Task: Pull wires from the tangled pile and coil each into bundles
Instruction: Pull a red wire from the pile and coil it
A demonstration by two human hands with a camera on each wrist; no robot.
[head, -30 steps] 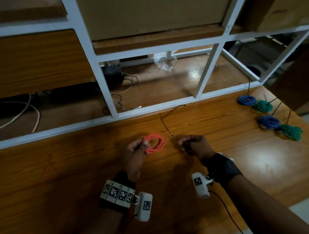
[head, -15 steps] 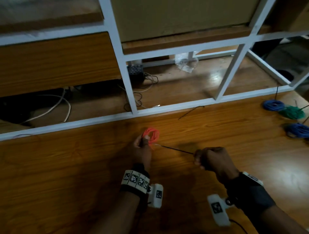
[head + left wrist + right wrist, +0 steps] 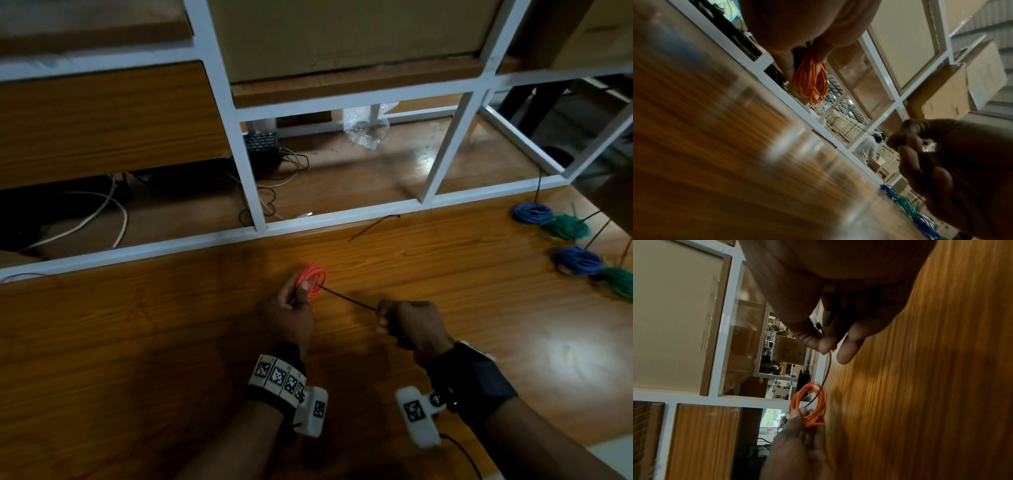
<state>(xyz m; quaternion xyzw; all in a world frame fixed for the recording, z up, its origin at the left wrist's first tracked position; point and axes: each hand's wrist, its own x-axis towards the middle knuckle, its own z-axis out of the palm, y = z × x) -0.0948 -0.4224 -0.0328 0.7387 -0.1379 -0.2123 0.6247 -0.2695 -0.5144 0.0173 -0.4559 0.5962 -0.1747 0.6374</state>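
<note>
One orange coil (image 3: 313, 278), two blue coils (image 3: 531, 213), two green coils (image 3: 565, 226), and two black ties (image 3: 347, 298).

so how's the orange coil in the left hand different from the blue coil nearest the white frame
The orange coil is lifted off the table, pinched in the left hand; the blue coil lies flat on the table, untouched. A thin black tie runs from the orange coil to the right hand, which pinches it; the blue coil touches a green coil instead. Both are thin wire wound into small round bundles.
</note>
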